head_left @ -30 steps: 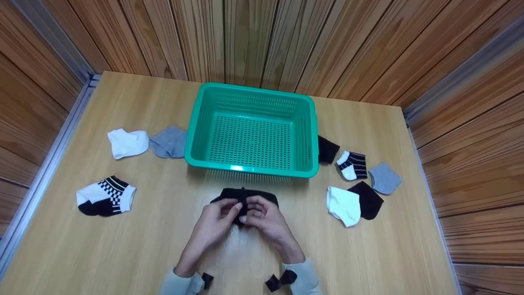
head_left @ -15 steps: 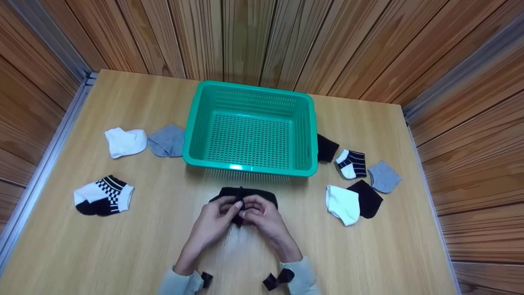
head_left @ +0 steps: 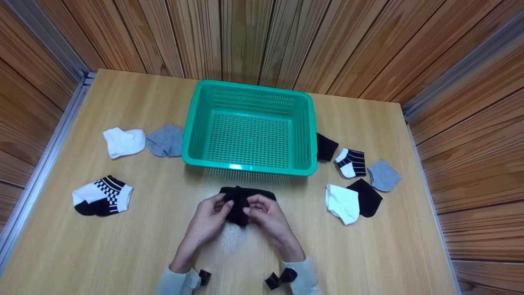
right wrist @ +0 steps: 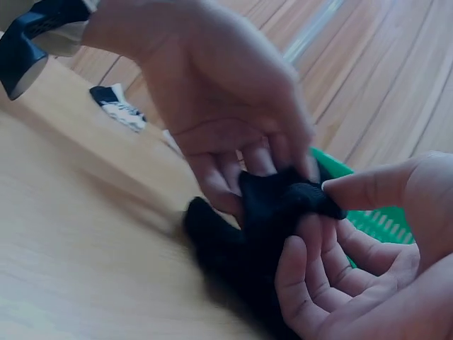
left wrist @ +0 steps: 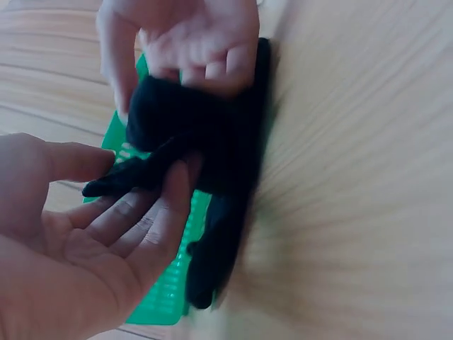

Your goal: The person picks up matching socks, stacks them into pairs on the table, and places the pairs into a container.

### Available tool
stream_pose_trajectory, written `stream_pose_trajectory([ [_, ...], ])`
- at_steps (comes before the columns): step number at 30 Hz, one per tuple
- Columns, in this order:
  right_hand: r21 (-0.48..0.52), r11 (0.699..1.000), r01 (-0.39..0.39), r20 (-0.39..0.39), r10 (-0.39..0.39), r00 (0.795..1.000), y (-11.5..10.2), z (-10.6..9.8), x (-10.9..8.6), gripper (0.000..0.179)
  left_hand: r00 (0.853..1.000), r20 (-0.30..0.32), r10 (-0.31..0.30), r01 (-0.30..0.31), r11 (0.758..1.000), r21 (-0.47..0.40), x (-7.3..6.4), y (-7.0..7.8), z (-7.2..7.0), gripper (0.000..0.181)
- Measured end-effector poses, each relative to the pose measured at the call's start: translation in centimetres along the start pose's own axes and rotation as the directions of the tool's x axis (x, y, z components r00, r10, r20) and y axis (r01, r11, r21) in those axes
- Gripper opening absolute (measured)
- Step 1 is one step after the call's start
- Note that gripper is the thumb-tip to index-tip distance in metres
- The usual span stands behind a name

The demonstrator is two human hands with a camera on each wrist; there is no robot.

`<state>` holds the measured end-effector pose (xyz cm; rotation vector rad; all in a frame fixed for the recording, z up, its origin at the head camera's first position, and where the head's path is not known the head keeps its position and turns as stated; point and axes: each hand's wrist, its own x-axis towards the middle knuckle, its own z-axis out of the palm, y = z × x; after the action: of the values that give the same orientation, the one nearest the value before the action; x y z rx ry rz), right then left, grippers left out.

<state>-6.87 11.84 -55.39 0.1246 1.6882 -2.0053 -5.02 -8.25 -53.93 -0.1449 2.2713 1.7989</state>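
Note:
In front of the basket, a black sock (head_left: 237, 212) is held bunched between both hands. My left hand (head_left: 206, 219) pinches its left side between thumb and fingers. On the opposite side, my right hand (head_left: 268, 217) pinches the fabric in the same way. The left wrist view shows the thumb and fingers on a raised fold of the black sock (left wrist: 191, 120). More black fabric (left wrist: 219, 248) lies beneath on the table; whether it is a second sock I cannot tell. In the right wrist view both hands meet at the black sock (right wrist: 276, 205), partly hiding it.
A green perforated basket (head_left: 249, 169) stands behind the hands. On the left lie a white sock (head_left: 125, 142), a grey sock (head_left: 165, 141) and a checkered pair (head_left: 104, 196). Right are white (head_left: 343, 205), black (head_left: 365, 198), striped (head_left: 352, 163) and grey (head_left: 384, 175) socks, plus black fabric (head_left: 326, 147) beside the basket.
My hands have moved slightly apart, and the black sock's fabric is spread wider between them. The other socks and the basket stay in place; the head view has shifted a little.

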Motion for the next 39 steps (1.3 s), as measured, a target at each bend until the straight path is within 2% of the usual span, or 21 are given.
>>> stream_pose_trajectory([
  [5, -0.002, 1.0, 0.009, -0.075, -0.009, 0.997, -1.0, -1.6, -0.9, 0.015, 0.998, -0.046, 0.031, -0.034, 0.998, -0.049, -0.1, 0.0, -1.4, 0.026],
  [11, -0.065, 0.998, 0.013, -0.168, -0.024, 0.986, -1.8, -3.2, -1.6, 0.012, 0.995, -0.096, -0.014, 0.01, 0.999, -0.042, -0.4, -0.3, -2.7, 0.023],
  [16, -0.136, 0.991, 0.019, -0.209, -0.047, 0.977, -2.0, -4.0, -2.2, 0.016, 0.993, -0.111, -0.032, 0.038, 0.998, 0.057, -0.9, -0.6, -3.2, 0.02],
  [20, -0.225, 0.974, 0.018, -0.227, -0.071, 0.971, -1.7, -4.4, -2.6, 0.022, 0.995, -0.088, -0.049, 0.063, 0.985, 0.158, -1.1, -0.7, -3.1, 0.018],
  [24, -0.317, 0.949, -0.003, -0.257, -0.083, 0.963, -1.3, -4.7, -2.6, 0.022, 0.996, -0.057, -0.068, 0.08, 0.962, 0.259, -1.0, -0.9, -2.7, 0.022],
  [28, -0.428, 0.903, -0.02, -0.274, -0.109, 0.956, -1.0, -4.9, -2.4, 0.018, 0.996, -0.047, -0.071, 0.083, 0.935, 0.344, -0.9, -1.1, -2.4, 0.035],
  [31, -0.504, 0.863, -0.036, -0.285, -0.127, 0.95, -0.7, -5.0, -2.3, 0.016, 0.997, -0.048, -0.067, 0.08, 0.919, 0.387, -1.0, -1.1, -2.3, 0.042],
  [36, -0.579, 0.813, -0.058, -0.287, -0.136, 0.948, -0.4, -5.2, -2.2, 0.013, 0.995, -0.079, -0.063, 0.092, 0.894, 0.439, -1.1, -1.3, -2.4, 0.048],
  [39, -0.621, 0.782, -0.056, -0.276, -0.152, 0.949, -0.4, -5.3, -2.4, 0.014, 0.992, -0.099, -0.072, 0.109, 0.889, 0.444, -1.0, -1.3, -2.5, 0.06],
])
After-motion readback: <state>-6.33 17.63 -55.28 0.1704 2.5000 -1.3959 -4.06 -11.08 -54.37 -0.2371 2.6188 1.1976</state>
